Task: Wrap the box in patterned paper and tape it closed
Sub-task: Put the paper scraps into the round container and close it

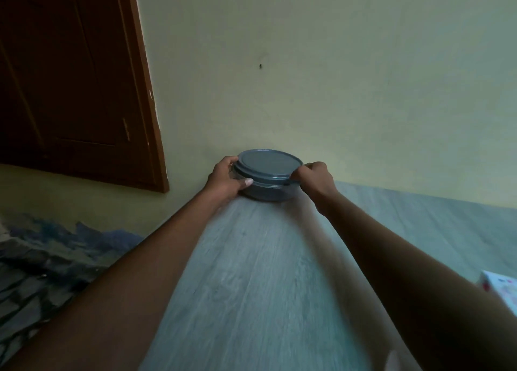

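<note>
Pale yellow wall and a grey wood-grain table frame a round grey lidded container at the table's far edge, gripped between both hands: left hand curled round its side, right hand pinching the lid's rim.

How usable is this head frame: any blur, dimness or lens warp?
Head view: dim and bluish; the pale wood-grain table is streaked with motion blur; wide-angle warp bends the dark brown door; the round grey lidded container, gripped by both hands, stays fairly sharp.
</note>
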The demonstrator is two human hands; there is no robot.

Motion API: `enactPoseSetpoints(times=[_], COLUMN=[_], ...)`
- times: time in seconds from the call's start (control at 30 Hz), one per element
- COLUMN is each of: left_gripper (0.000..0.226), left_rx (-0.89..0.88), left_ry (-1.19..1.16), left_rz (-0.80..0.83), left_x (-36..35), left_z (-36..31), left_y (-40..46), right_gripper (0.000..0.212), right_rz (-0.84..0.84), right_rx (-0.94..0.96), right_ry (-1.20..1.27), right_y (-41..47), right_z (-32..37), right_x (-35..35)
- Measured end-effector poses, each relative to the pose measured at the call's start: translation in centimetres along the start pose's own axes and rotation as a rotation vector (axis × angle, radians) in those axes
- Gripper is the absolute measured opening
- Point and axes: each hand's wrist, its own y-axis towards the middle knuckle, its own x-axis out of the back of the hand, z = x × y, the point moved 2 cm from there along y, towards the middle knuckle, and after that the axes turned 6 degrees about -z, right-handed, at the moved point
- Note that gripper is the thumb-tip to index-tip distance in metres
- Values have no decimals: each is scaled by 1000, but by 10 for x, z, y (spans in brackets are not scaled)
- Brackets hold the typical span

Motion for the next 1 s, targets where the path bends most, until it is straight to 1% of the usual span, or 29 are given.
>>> enactPoseSetpoints(times=[0.1, 0.17, 0.23, 0.33, 0.37, 0.43, 0.5, 0.57, 0.6, 0.7, 0.77, 0.9, 1.0], left_gripper=[76, 77, 73, 65, 63, 57, 53, 49, 45, 35, 31, 26, 24], left_rx=[17, 20, 2, -63, -88, -117, -133, -158, -170, -179, -176, -179, -196], left_ry=[44, 68, 124, 237, 258, 242, 174, 68, 17, -102, -149, -161, -126], left_rz=[54, 70, 60, -2, -35, -110, -147, -149, -139, -71, -23, 56, 164], left_x=[-2, -3, -3, -5, -6, -10, -12, -15, -17, -26, -33, -51, -75], left_z=[2, 4, 2, -13, -18, -28, -47, -68, -76, -102, -115, -134, -145], left_y=[9, 9, 3, -15, -22, -37, -63, -94, -107, -160, -194, -256, -298], right_gripper=[40, 44, 48, 64, 63, 51, 37, 26, 23, 28, 28, 18, 16], right_rz=[-45, -34, 6, 8, -16, -54, -88, -128, -144, -202, -243, -325, -398], right_rx=[18, 12, 3, -9, -11, -5, 17, 33, 26, 14, 26, 64, 87], right_ry=[10, 12, 6, 14, 22, 37, 78, 128, 155, 215, 234, 202, 137], right_y=[11, 13, 10, 0, -7, -22, -46, -75, -87, -134, -163, -213, -243], right_z=[-10, -16, -17, -11, -7, 0, 10, 19, 21, 27, 27, 19, 4], right_x=[1, 2, 5, 13, 17, 24, 40, 59, 65, 101, 126, 178, 218])
